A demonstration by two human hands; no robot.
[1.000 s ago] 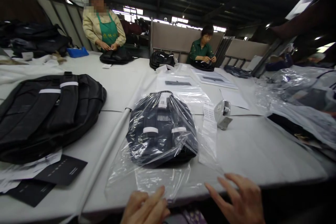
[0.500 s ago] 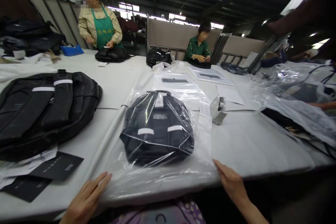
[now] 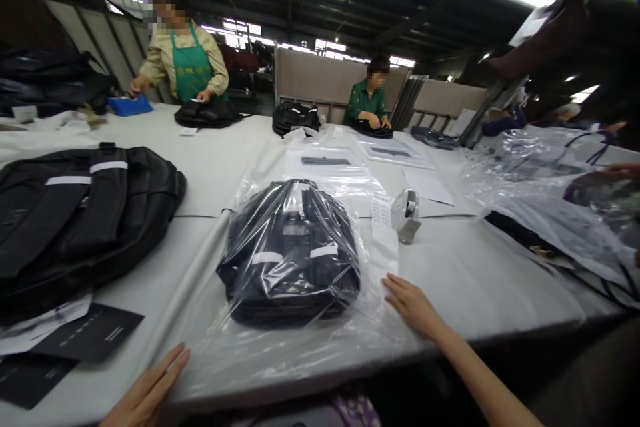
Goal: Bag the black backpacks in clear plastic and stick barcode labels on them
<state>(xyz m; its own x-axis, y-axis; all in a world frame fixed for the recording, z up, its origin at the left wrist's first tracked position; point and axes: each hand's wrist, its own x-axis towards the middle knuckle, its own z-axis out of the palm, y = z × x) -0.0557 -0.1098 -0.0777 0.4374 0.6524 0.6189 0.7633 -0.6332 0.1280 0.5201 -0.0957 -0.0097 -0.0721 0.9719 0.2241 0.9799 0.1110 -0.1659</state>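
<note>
A black backpack lies inside a clear plastic bag on the white-covered table. My left hand rests flat by the bag's lower left corner, fingers extended, holding nothing. At the bag's right edge lies my right hand, its fingers stretched out over the plastic. Beyond it, a tape dispenser stands beside a strip of printed labels.
Another black backpack fills the left side, with black cards below it. Plastic-wrapped goods lie at the right. Two people work across the table, near a blue pouch.
My right hand has moved up and left along the bag's edge. My left hand has shifted slightly down and left. The person in the apron now reaches to the blue pouch.
</note>
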